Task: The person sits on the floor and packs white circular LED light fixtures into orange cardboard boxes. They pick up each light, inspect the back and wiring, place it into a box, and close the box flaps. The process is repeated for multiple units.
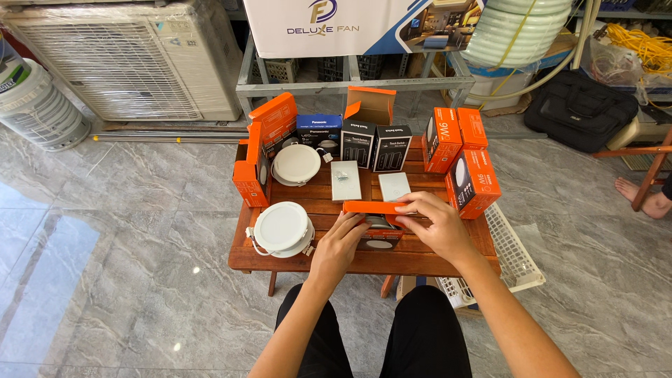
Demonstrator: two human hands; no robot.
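Observation:
An orange and black cardboard box (378,222) lies at the front middle of a small wooden table (280,260), its orange flap open toward the far side. My left hand (341,241) grips the box's left end. My right hand (435,220) holds its right end, fingers pinching the orange flap. A round white ceiling light (281,227) sits to the left of my left hand. Two flat white switch plates (346,180) (394,186) lie just beyond the box.
Several more orange boxes (471,182), two black boxes (390,147) and a second round light (296,164) crowd the table's back. A white plastic basket (514,255) stands at the table's right. An air-conditioner unit (133,59) and black bag (577,108) sit behind. Another person's bare foot (640,196) shows far right.

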